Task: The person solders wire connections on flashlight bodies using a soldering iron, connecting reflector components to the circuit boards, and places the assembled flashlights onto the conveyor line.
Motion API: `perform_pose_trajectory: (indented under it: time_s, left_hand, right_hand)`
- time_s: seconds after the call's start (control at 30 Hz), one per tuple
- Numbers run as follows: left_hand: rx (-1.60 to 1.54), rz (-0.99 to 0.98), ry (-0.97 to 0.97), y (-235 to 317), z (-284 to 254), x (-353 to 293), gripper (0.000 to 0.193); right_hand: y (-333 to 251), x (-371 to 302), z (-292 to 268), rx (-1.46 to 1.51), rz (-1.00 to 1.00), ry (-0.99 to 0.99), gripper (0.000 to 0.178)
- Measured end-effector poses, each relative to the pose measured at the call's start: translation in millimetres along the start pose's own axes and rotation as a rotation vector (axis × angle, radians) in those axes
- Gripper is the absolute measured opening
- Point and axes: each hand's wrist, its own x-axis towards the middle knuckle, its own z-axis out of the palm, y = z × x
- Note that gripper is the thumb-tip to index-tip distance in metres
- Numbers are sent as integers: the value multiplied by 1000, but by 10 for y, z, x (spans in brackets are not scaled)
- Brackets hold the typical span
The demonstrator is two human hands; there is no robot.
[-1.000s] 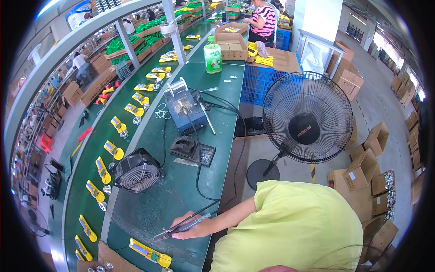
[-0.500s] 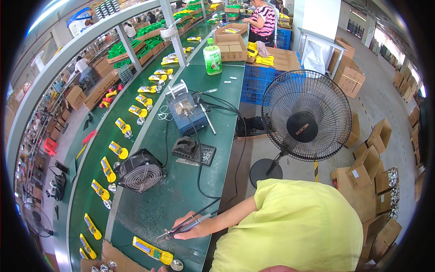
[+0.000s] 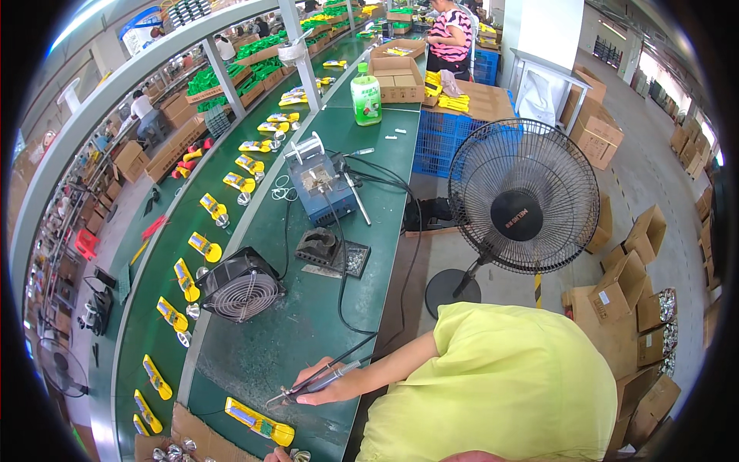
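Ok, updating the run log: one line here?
right hand grips soldering iron | left hand at frame edge | yellow device nearby

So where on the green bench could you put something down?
Bare green bench top lies between the small black fan and the hand holding the soldering iron. Around the blue soldering station, cables crowd it.

Your surface (image 3: 308, 331) is a long green bench with a green conveyor belt (image 3: 154, 308) running along its left edge. On the belt you see yellow parts (image 3: 190, 278) lying in a row, well apart. On the surface stand a small black fan (image 3: 240, 287), a black stand on a grey tray (image 3: 332, 254), a blue box-shaped unit (image 3: 327, 189), a green bottle (image 3: 366, 95) and an open cardboard box (image 3: 398, 77). Near you lies a yellow part (image 3: 259, 421) beside a cardboard sheet (image 3: 196, 431).
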Motion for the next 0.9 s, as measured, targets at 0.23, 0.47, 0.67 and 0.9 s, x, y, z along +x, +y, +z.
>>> perform_pose_trajectory:
  time_s: [0.23,0.47,0.67,0.9]
  left_hand:
    - [-50,-64,6,20,42,37,29]
    - [-233,-115,-18,-311,82,12,15]
    - [-193,-137,-62,-29,91,95,10]
    - [-412,-407,-65,38,170,170,12]
  right_hand:
    - [-35,5,3,9,147,-124,27]
    - [7,30,146,24,63,-163,26]
    - [-184,107,156,-115,434,-201,31]
    - [4,104,196,47,285,-198,22]
